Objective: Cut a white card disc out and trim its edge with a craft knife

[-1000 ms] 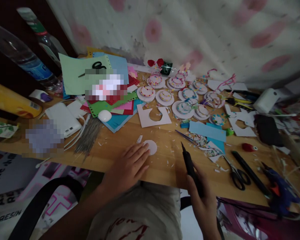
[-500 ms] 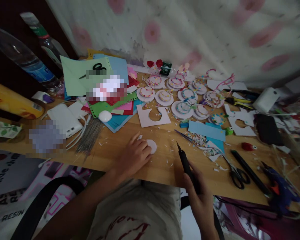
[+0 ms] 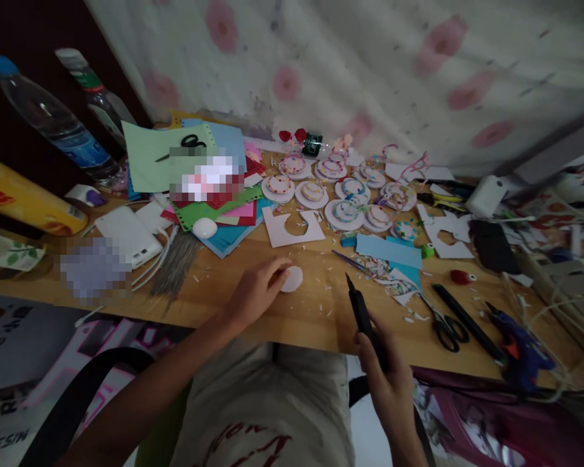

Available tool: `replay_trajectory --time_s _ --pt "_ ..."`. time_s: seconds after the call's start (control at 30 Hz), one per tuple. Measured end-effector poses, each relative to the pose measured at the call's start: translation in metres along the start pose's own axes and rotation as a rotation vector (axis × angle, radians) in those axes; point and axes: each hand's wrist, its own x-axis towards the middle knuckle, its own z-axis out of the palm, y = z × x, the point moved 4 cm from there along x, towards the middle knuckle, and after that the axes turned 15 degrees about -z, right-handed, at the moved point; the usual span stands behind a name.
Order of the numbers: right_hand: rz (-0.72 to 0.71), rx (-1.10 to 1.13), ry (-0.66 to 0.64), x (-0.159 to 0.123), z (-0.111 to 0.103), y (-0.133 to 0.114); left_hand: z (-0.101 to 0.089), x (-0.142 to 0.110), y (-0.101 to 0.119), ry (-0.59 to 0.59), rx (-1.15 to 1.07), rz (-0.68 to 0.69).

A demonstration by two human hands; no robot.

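My left hand (image 3: 259,290) is at the left edge of a small white paper disc (image 3: 292,279) on the wooden table. Its fingers are curled together over that edge and cover part of it. In my right hand (image 3: 387,363) is a black craft knife (image 3: 363,318), wrapped by the fingers near the table's front edge. The knife's pointed tip is directed up and away from me, apart from the disc. Behind the disc lies a white card (image 3: 293,235) with a round cutout.
Several decorated paper discs (image 3: 344,214) stand at the back. Coloured sheets (image 3: 170,155) and grey wires (image 3: 175,263) lie left. To the right are scissors (image 3: 450,331), a black bar (image 3: 470,324), a blue glue gun (image 3: 523,353), blue paper strips (image 3: 388,250) and paper scraps.
My left fingers have drawn back from lying over the disc to its left edge and curled in. The right hand keeps its hold on the knife. The view has shifted slightly.
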Motion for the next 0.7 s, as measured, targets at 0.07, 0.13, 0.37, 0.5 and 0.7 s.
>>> replay_trajectory --time_s 0.07,0.13,0.37,0.5,0.7 --pt "-0.048 -0.013 -0.069 -0.001 0.002 -0.001 0.0 -0.007 -0.003 -0.004 0.023 0.017" --pt "-0.09 -0.034 -0.113 -0.003 0.001 -0.003 -0.001 -0.016 -0.004 -0.029 0.089 0.094" --pt "-0.054 -0.044 -0.222 -0.002 0.005 -0.008 0.007 -0.044 -0.005 -0.233 0.317 0.315" --pt "-0.092 -0.081 -0.291 0.003 0.013 -0.001 0.013 -0.046 -0.004 -0.244 0.37 0.268" --pt "-0.134 -0.041 -0.351 0.005 0.012 0.024 -0.009 -0.048 -0.005 -0.122 0.326 0.222"
